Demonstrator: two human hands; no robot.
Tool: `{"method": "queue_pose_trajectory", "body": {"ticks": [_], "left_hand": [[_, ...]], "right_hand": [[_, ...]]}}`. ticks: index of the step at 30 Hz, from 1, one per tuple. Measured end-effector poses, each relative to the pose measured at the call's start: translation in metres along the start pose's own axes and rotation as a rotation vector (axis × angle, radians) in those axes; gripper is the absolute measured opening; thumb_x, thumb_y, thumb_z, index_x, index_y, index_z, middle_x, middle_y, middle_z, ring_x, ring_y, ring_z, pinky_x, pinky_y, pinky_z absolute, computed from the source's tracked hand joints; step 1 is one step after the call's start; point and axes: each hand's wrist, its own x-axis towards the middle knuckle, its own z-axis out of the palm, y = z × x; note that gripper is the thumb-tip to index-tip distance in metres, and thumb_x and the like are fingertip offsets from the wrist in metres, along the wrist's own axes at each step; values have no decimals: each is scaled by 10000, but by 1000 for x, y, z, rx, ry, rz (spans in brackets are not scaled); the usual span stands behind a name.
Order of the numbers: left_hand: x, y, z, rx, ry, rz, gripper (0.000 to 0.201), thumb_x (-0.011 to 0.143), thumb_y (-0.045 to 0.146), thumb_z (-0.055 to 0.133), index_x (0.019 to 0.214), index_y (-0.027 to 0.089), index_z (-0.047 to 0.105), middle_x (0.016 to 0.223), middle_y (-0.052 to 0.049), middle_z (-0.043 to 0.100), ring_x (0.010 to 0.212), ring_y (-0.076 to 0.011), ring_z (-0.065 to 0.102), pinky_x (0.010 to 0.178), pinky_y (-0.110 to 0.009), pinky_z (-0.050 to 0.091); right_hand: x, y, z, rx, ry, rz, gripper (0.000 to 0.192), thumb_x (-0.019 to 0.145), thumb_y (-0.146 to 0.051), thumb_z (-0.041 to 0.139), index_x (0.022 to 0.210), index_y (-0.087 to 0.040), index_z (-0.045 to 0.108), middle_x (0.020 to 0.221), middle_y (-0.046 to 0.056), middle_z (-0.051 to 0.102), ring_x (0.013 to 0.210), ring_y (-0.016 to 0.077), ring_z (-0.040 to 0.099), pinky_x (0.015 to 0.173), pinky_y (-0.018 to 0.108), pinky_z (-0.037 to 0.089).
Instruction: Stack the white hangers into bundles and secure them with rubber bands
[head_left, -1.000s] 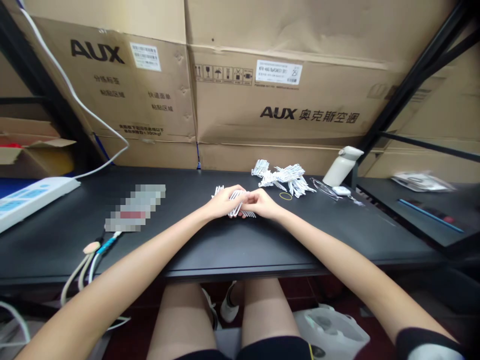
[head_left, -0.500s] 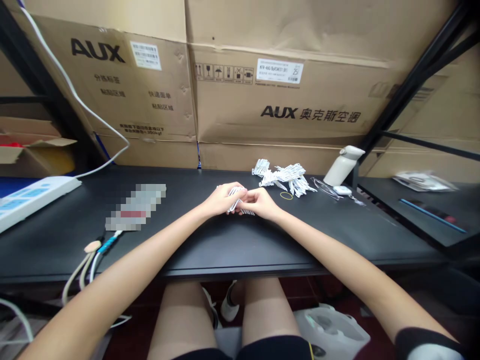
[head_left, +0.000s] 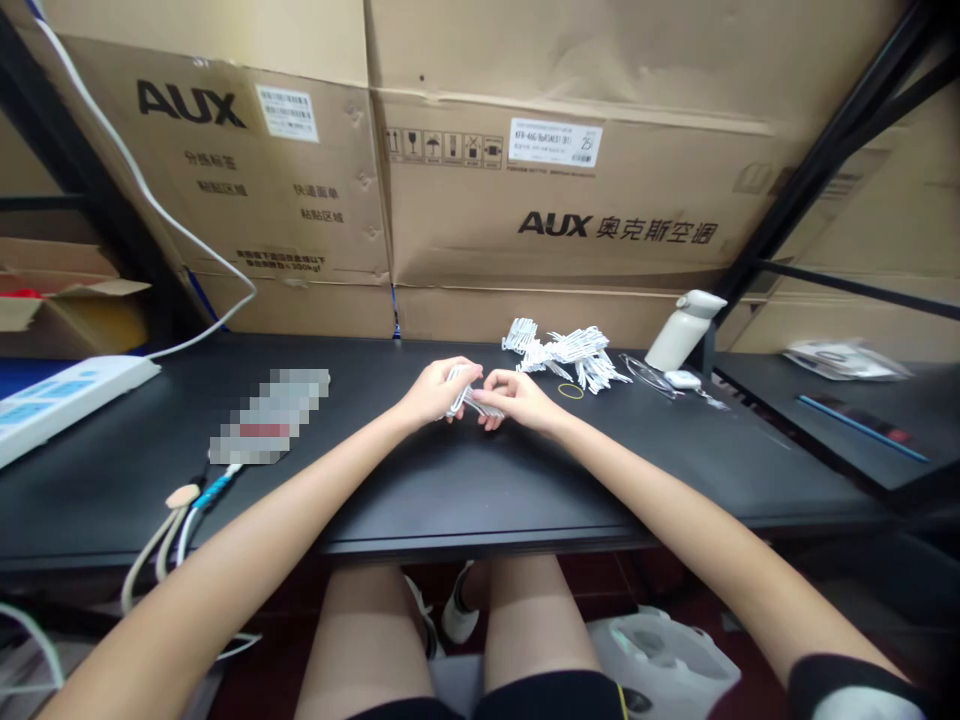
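Note:
Above the middle of the black table, my left hand [head_left: 437, 390] is closed round a bundle of thin white hook-like pieces [head_left: 455, 392]. My right hand [head_left: 517, 402] faces it, thumb and fingers pinching more of the same white pieces [head_left: 487, 402]. The hands nearly touch, and the fingers partly hide what they hold. Just beyond my right hand lies a loose pile of matching white pieces [head_left: 574, 348], some stacked in rows. A yellow rubber band [head_left: 571, 391] rests on the table between that pile and my right hand.
A white bottle [head_left: 684, 332] stands at the back right beside a small white case [head_left: 682, 380] and a cable. On the left are a blurred-out flat object [head_left: 270, 415], cords and a white power strip [head_left: 75, 395]. Cardboard [head_left: 465, 220] walls the table's back edge.
My hands have drawn slightly apart, and the white pieces have been tilted between them. The pile, rubber band and bottle have stayed where they were.

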Motion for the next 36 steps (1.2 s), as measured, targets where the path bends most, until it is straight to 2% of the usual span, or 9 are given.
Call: {"method": "queue_pose_trajectory", "body": {"ticks": [4,7,14,22,28,36], "left_hand": [[0,1,-1,-23,21,-1,254,851,385,520,886,145,595,441,34,535,346,-104,497,328,-173,362],[0,0,-1,-23,17,4,254,847,386,530,878,143,596,451,29,546,348,-101,500,327,-167,357],[1,-4,1,-27,-2,12,336,864,462,494,896,146,605,465,9,574,354,-113,521,333,-170,362],[0,-1,1,-42,7,-17,399,842,498,525,936,125,633,480,-3,588,355,-111,523,333,-175,378],[-1,-1,-1,-14,-21,-10,364,812,496,570,822,135,610,475,0,581,358,-112,525,332,-178,381],[2,-3,-3,20,-54,-20,335,839,479,533,804,148,581,459,10,570,356,-114,524,338,-181,382]], "right_hand": [[-1,-2,1,-53,-140,76,454,741,-589,626,775,-139,573,562,20,653,473,125,622,490,234,516],[-1,-2,2,-48,-208,67,483,756,-600,599,775,-118,612,545,18,642,456,113,604,498,230,506],[-2,-1,0,-14,-188,71,472,724,-557,654,769,-88,675,544,32,649,460,118,604,513,238,501],[-3,-3,2,12,-181,75,455,714,-542,668,717,-87,666,515,32,637,437,122,592,502,248,499],[-2,0,2,3,-189,66,460,718,-549,663,718,-88,663,519,37,641,442,126,598,501,245,495],[0,6,2,-33,-187,42,508,717,-592,639,780,-89,668,554,37,651,459,124,606,504,235,493]]}}
